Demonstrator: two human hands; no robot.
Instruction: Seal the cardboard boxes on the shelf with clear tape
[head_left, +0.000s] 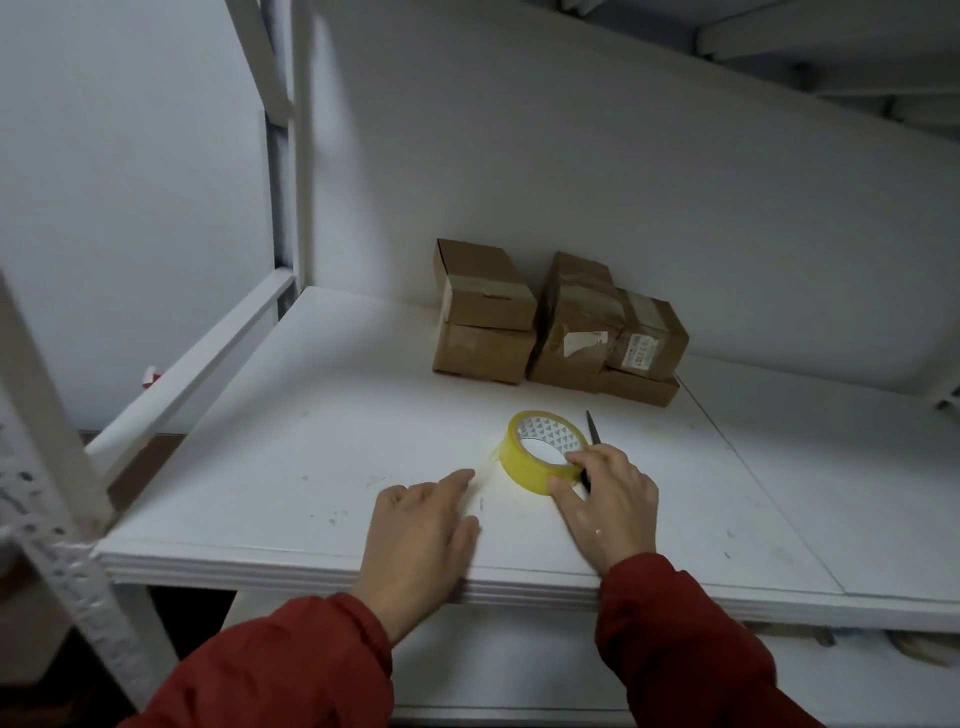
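Clear tape roll (519, 465), yellowish, white core with a small triangle print, hole facing up, slightly tilted on the white shelf (311, 441) front-centre; right hand (613, 499) grips its near rim. Five brown cardboard boxes stand at the back of the shelf by the wall. Left stack: upper box (485, 293), tape across its top, sits skewed on lower box (483, 356). Right group: tall box (574, 322), heavily taped with a torn label; labelled box (652, 338) on top of flat box (641, 388).

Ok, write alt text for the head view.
A person's right hand grips a roll of yellowish clear tape on a white shelf, the left hand open beside it. Stacked cardboard boxes sit at the back.
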